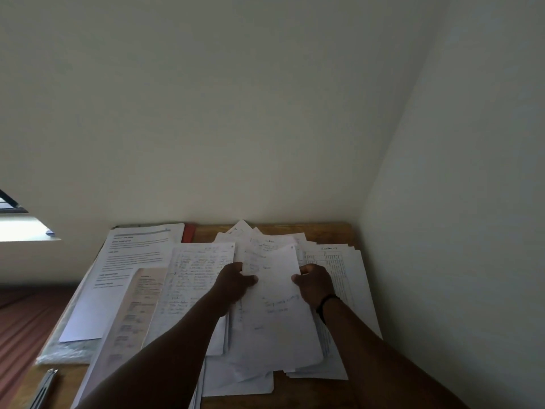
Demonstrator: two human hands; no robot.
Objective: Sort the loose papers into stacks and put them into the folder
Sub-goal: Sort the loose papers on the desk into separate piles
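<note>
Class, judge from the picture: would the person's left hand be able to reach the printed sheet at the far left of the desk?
Probably yes. The printed sheet lies uncovered on top, nothing between. But the left hand grips the handwritten page with the right hand, so must release first.

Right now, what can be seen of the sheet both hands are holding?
The held sheet is white paper with sparse, faint handwriting, unreadable here. It lies slightly tilted over the middle pile of papers. The left hand pinches its left edge, thumb on top; the right hand grips its right edge. Its upper corner curls a little.
</note>
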